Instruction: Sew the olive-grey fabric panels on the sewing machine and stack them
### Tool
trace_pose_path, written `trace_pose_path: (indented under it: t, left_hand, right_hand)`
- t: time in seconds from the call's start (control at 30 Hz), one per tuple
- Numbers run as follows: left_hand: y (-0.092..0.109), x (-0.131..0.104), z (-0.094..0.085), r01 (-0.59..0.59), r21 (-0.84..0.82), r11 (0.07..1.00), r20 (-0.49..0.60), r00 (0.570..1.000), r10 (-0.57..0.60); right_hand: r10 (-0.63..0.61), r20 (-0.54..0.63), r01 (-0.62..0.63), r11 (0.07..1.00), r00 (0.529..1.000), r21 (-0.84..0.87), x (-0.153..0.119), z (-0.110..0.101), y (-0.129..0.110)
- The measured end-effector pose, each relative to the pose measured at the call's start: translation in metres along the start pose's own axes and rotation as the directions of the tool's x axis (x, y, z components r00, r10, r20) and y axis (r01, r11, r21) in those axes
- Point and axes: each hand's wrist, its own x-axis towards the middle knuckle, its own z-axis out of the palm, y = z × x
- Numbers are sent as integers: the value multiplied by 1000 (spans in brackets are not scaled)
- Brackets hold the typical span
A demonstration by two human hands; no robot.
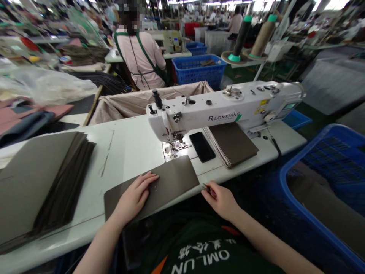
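A grey-brown panel (173,177) with rounded corners lies at the table's front edge, just before the needle area of a white sewing machine (196,114). My left hand (138,194) rests on its left half, fingers spread flat. Beyond the panel's right corner, my right hand (218,198) is closed round a small dark pointed tool (209,188), mostly hidden by the fingers. The tool's tip points toward the panel without clearly touching it.
A black phone (202,147) and a stack of brown panels (234,142) lie under the machine arm. More panels (34,179) are piled at left. A blue basket (285,179) stands at right. A person (144,57) sits beyond a cloth-lined bin (122,103).
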Motion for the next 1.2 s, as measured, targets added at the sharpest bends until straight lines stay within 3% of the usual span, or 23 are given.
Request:
trace_pose_path:
  t: [0.1,0.2,0.57,0.83,1.07,1.13,1.2]
  left_hand:
    - [2,11,4,-36,-12,999,16,999,37]
    - [2,12,6,-37,-14,999,21,999,38]
    - [2,11,4,-34,-40,999,14,999,35]
    - [4,11,3,-20,-77,997,4,1000,21]
    - [-5,13,-14,81,-285,955,-33,995,-94]
    - [-8,15,-22,135,-225,965,-67,986,-153]
    - [-9,18,-28,200,-103,974,-80,975,-209]
  right_hand:
    - [68,45,-67,998,997,-22,-24,9,11]
    - [114,41,-111,992,993,-60,-30,19,20]
    - [6,30,0,983,1000,-186,-7,20,11]
    - [14,53,0,966,998,-257,-1,19,6]
    - [43,-141,-50,998,989,-41,-6,2,16]
    - [-26,-114,17,997,993,-76,-7,-2,16]
    - [-139,-4,136,978,990,-157,-6,-1,15]
